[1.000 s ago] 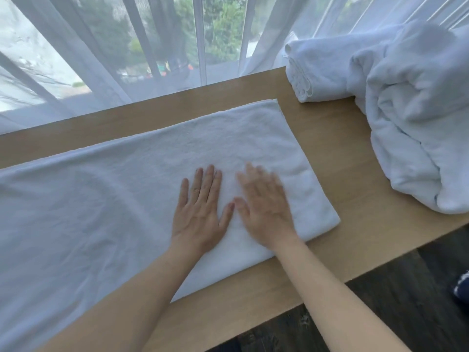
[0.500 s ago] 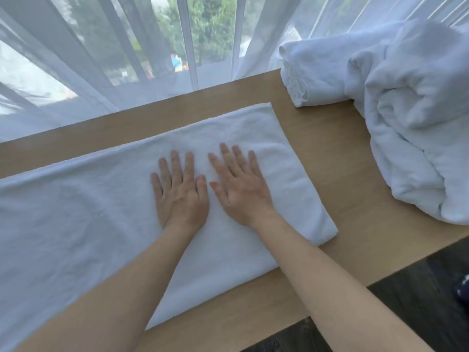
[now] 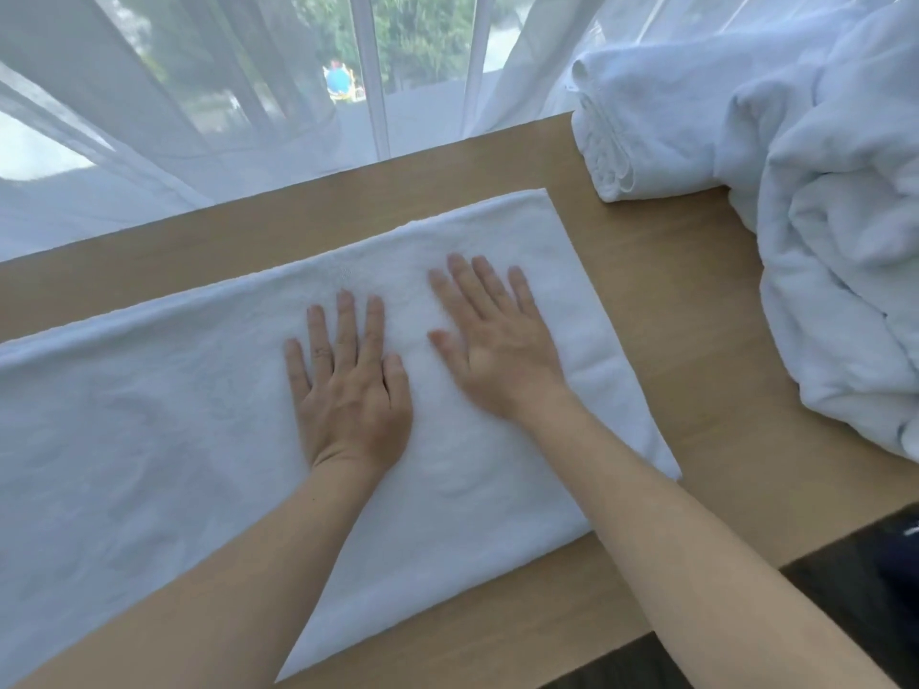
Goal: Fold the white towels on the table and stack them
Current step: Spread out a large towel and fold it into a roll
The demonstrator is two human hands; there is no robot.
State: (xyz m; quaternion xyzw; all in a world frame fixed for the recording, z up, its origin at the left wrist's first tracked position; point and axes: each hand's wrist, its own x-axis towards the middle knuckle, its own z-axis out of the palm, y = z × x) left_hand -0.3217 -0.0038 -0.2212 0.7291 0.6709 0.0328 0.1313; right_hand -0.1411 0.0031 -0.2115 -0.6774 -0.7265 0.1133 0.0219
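Head view: the only camera; looks down over a light wooden table [image 3: 696, 300] set against sheer white curtains [image 3: 199, 116].
Towel in hand: long white terry towel [image 3: 149, 440], laid flat along the table, its left end running out of frame, its right end a squared edge near mid-table. It looks already doubled lengthwise, though the layers cannot be counted from here.
Left hand: left hand [image 3: 348, 390] lies palm down on the towel, fingers straight and close together, holding nothing.
Right hand: right hand [image 3: 497, 345] lies palm down just right of the left one, fingers straight and slightly spread, holding nothing; its outline is a little blurred.
Folded piece: rolled or folded white towel [image 3: 646, 131] at the far right of the table, its layered end facing left, well apart from the flat one.
Unfolded heap: crumpled pile of white towels [image 3: 835, 251] on the right, touching the folded piece.
Step, my reading: smoothing the flat towel before the next fold.
Doing it well: press with flat palms and sweep from the middle out toward the ends and the far edge, so creases run off and do not bunch. Check that the long edges sit one on another before folding across. Faint wrinkles show toward the left; these want a pass too.
Progress, my reading: early; one piece done, a heap waiting.
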